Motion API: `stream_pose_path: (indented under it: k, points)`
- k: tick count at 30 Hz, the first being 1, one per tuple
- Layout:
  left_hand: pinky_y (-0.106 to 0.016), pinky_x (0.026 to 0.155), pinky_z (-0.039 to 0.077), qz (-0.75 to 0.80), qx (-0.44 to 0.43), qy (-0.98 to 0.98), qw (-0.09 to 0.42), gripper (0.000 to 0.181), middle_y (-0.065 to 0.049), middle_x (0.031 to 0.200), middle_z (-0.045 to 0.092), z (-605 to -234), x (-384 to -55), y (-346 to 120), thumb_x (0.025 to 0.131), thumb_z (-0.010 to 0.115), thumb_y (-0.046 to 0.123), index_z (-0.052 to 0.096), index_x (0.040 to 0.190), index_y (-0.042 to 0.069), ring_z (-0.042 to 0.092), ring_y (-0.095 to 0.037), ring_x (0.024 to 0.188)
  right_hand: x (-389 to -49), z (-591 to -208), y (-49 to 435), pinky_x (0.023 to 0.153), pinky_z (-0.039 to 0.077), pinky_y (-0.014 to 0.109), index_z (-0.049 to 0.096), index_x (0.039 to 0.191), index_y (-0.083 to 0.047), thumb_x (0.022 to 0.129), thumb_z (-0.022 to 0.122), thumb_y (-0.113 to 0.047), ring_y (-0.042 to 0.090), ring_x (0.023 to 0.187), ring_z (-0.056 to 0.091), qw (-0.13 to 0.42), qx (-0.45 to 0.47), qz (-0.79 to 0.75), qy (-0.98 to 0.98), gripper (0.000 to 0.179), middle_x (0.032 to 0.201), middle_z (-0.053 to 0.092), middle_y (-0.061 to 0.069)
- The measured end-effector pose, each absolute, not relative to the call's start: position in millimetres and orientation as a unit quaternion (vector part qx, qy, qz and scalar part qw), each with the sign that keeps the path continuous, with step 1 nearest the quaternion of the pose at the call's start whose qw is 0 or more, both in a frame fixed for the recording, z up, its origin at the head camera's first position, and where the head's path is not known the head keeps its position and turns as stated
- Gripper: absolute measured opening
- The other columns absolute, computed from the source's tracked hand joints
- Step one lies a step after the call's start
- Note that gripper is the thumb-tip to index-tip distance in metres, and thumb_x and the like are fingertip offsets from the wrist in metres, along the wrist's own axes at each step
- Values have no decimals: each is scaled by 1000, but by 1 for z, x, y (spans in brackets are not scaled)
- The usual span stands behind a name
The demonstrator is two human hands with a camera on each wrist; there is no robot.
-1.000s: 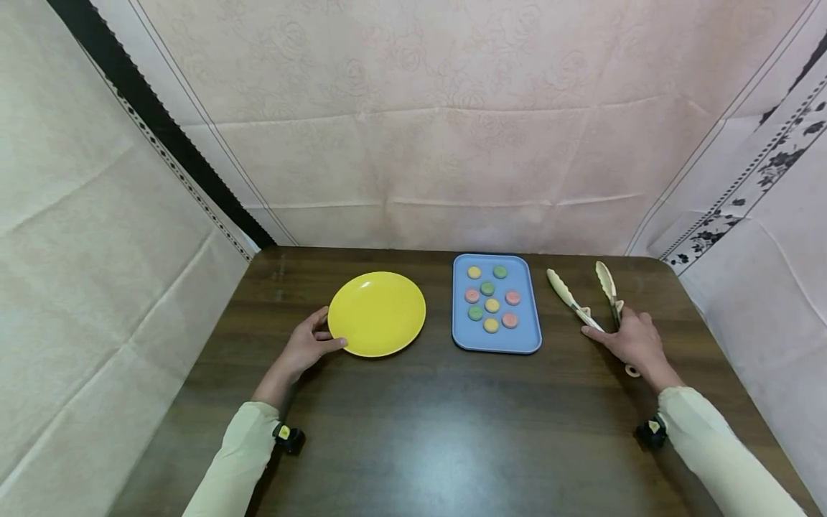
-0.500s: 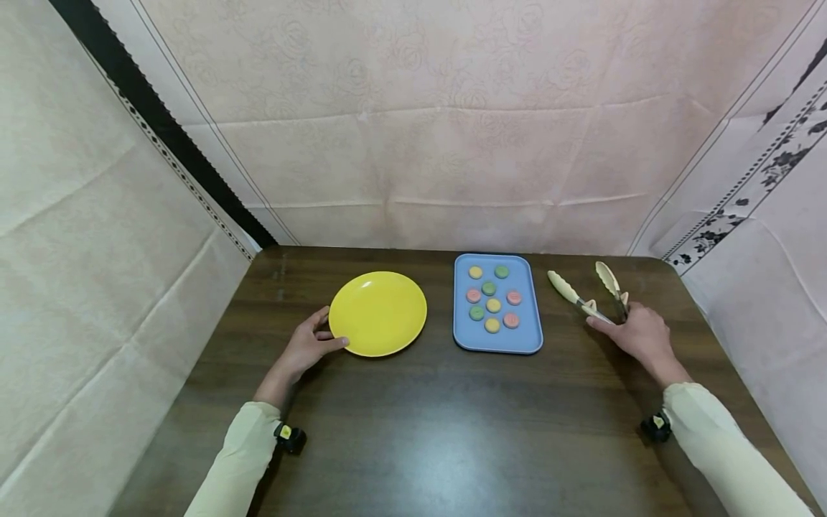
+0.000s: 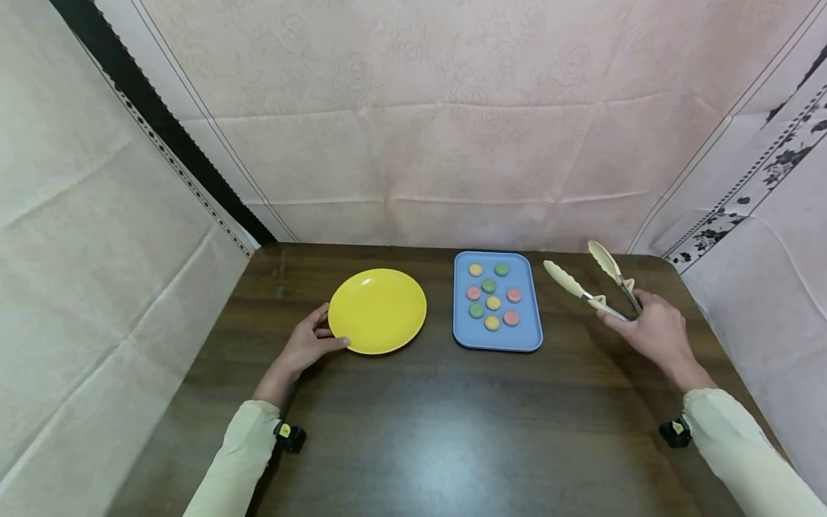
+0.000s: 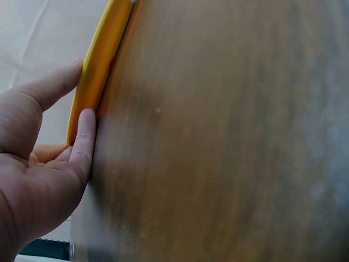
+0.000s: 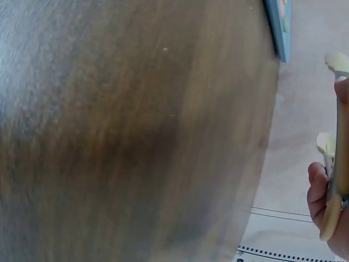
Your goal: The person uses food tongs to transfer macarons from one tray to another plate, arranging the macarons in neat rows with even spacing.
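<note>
At the left, my left hand (image 3: 309,345) holds the near-left rim of a round yellow plate (image 3: 377,311) on the table. In the left wrist view the thumb touches the upper edge of the plate (image 4: 94,82), and fingers lie along its lower side. My right hand (image 3: 659,334) grips a pair of tongs (image 3: 563,278) by the handles, above the table's right side. Their two cream, scalloped tips are spread apart with nothing between them. The right wrist view shows the tongs (image 5: 342,136) in the fingers, partly cut off by the frame edge.
Between plate and tongs lies a blue rectangular tray (image 3: 461,334) bearing several small round discs (image 3: 492,304) in yellow, green and pink. All stand on a dark wooden table (image 3: 413,431). Pale patterned cloth (image 3: 413,158) hangs behind and at both sides.
My right hand has raised the tongs off the table and drawn them slightly to the right, the tips shifting up in the head view. The left hand and plate stay put.
</note>
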State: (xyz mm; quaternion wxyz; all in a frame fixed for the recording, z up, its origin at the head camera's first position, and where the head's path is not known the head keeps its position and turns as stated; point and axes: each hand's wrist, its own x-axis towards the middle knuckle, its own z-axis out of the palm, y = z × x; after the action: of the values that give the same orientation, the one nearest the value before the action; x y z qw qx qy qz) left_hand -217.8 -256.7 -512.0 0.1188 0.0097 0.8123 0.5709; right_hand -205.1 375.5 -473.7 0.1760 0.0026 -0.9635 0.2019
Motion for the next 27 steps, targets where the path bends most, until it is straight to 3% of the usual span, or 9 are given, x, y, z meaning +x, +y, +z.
stream_pose_path:
  k: [8,17,22,27]
  points:
    - [-28,86,56,579,13,807,112,102,-18,152,44,-520,-220,-259,85,86,20,21,164,10,60,-34,123,-198,-454,376,70,44,66,57,128,14,82,83,-41,44,80,60,186,79,184,-962,77,99,61,31]
    - [-28,86,56,577,5,809,112,104,-18,153,43,-519,-220,-260,85,86,22,20,164,10,58,-34,123,-195,-431,372,68,48,63,65,127,9,75,89,-36,37,80,64,206,158,152,-954,72,110,68,27]
    - [-28,86,56,576,2,810,112,102,-16,153,44,-520,-221,-260,84,86,22,23,163,12,58,-34,122,-194,-427,367,63,49,52,68,125,6,73,91,-33,27,74,61,192,191,144,-952,69,111,71,24]
    - [-29,86,55,577,2,809,111,100,-15,153,45,-522,-221,-260,84,87,23,25,163,14,58,-34,122,-193,-430,361,56,41,34,70,124,5,76,90,-35,12,65,51,157,209,139,-955,66,105,71,18]
